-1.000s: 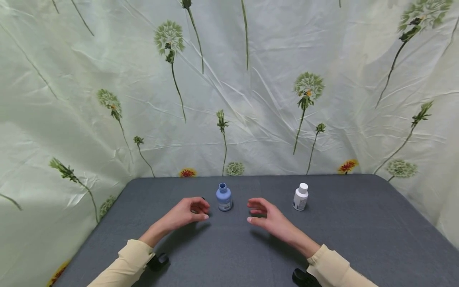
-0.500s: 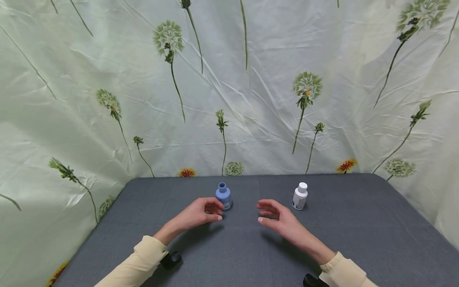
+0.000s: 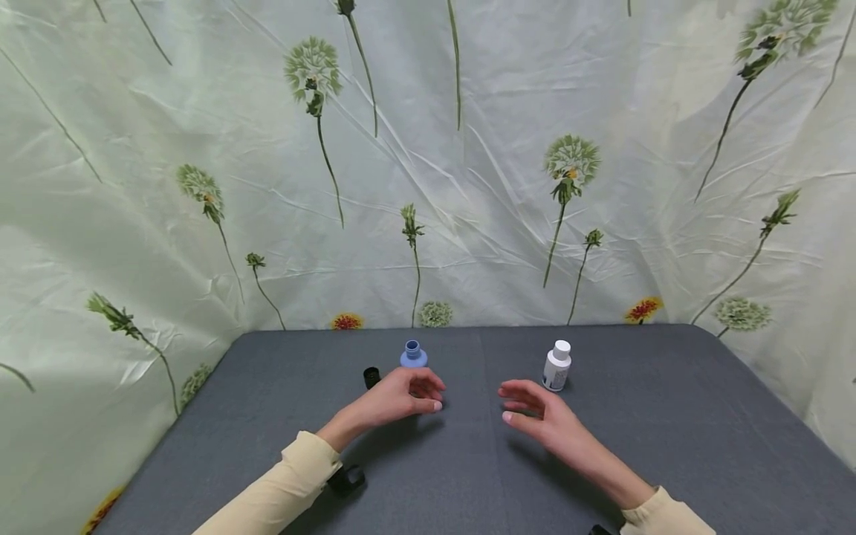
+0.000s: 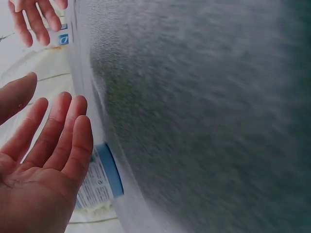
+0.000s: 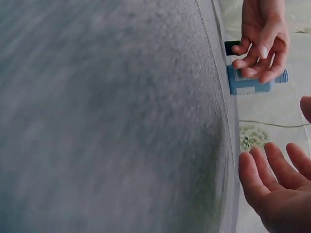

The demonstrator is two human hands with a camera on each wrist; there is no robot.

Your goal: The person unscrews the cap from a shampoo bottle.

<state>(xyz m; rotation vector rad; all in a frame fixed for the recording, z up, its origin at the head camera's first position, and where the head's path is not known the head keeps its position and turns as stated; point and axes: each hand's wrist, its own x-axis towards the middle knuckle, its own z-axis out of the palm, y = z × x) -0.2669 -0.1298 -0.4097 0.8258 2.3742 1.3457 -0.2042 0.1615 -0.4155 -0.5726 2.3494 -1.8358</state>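
Note:
A blue bottle (image 3: 413, 358) with an open neck stands upright on the table, its lower part hidden in the head view by my left hand (image 3: 404, 395). That hand hovers in front of the bottle, fingers relaxed and slightly bent, holding nothing. Just left of the bottle a small black cap (image 3: 371, 377) shows behind the hand. My right hand (image 3: 542, 412) hangs over the table with loosely bent fingers and nothing in its grasp. Beyond it stands a white bottle (image 3: 556, 368) with a white cap. In the right wrist view the left hand (image 5: 265, 43) overlaps the blue bottle (image 5: 248, 87).
Dark grey cloth covers the table (image 3: 468, 475). Behind its far edge hangs a pale curtain (image 3: 495, 186) printed with flowers, which also runs down the left and right sides.
Both hands have moved to the right. The left hand has passed from beside the blue bottle to in front of it, uncovering the black cap. The bottles stay in place.

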